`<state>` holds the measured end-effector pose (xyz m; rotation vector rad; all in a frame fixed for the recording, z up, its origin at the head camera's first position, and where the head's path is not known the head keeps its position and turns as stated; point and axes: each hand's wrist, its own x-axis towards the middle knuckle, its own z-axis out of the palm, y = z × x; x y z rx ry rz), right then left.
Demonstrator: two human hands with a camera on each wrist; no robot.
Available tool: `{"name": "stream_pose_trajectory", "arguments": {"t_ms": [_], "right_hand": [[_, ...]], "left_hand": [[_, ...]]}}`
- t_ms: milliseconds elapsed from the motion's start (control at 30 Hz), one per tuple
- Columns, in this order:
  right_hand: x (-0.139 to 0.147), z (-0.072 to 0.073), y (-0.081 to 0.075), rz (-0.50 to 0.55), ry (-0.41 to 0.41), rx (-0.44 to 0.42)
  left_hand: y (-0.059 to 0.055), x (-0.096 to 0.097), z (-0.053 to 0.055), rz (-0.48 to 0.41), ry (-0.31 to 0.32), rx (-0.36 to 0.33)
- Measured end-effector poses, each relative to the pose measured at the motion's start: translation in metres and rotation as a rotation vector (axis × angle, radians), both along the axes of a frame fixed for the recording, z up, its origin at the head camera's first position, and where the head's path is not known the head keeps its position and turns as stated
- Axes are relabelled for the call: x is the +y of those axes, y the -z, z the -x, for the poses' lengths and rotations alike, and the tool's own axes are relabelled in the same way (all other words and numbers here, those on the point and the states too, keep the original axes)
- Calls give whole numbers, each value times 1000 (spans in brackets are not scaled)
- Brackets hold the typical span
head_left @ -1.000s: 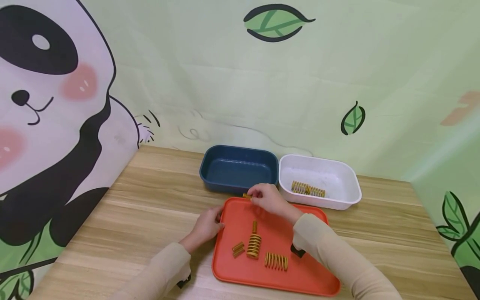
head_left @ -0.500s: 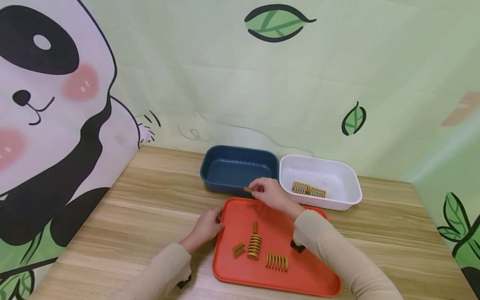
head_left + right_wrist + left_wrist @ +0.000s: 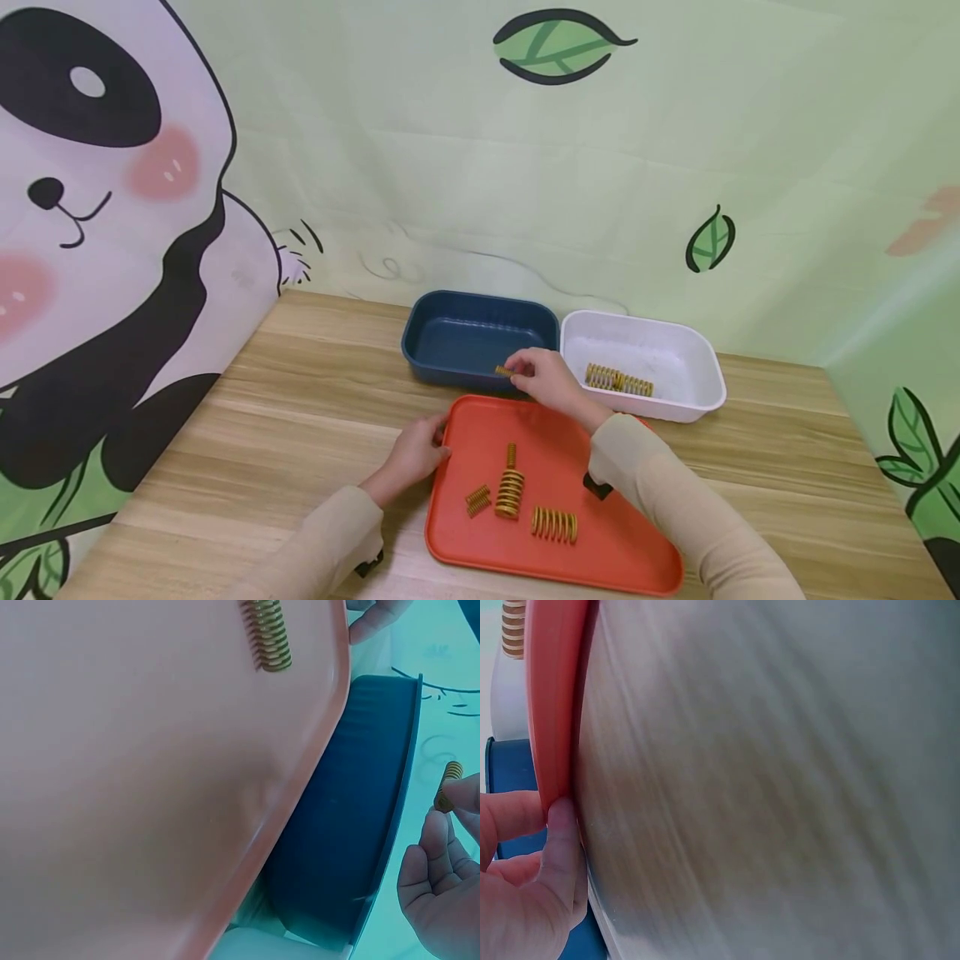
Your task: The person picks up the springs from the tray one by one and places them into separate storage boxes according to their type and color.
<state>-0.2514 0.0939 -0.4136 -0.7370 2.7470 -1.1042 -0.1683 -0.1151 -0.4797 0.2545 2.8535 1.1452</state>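
Observation:
A small gold coil spring (image 3: 502,371) is pinched between the thumb and fingers of my right hand (image 3: 546,379), over the front rim of the dark blue bin (image 3: 442,372). The right wrist view shows the spring (image 3: 451,772) sticking out from both sides of the pinch. My left hand (image 3: 411,454) grips the left edge of the red tray (image 3: 465,537), thumb and fingers at the rim. Lying on the tray are a large gold spring (image 3: 554,525), another large spring (image 3: 510,494) with a thin spring (image 3: 512,455) at its far end, and small springs (image 3: 477,500) side by side.
Right of the blue bin, close beside it, stands a white bin (image 3: 678,407) with larger gold springs (image 3: 618,379) inside. Both bins are behind the tray on a wooden table (image 3: 322,400). A printed cloth (image 3: 420,167) rises behind the table.
My right hand has lifted the small spring from the tray's far edge and carried it forward to the blue bin's front rim. The left hand stays on the tray's edge.

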Motion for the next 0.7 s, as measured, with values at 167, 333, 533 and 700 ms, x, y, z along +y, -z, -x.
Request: {"name": "stream_pose_trajectory", "arguments": {"t_ms": [167, 333, 533, 700], "right_hand": [[2, 4, 0, -19, 14, -5], [2, 6, 0, -19, 30, -12], [3, 8, 1, -39, 37, -8], [3, 11, 2, -51, 40, -11]], "left_hand": [[0, 0, 0, 9, -2, 3], [-1, 1, 0, 9, -5, -6], [-2, 1, -1, 4, -6, -10], [-2, 1, -1, 10, -13, -12]]}}
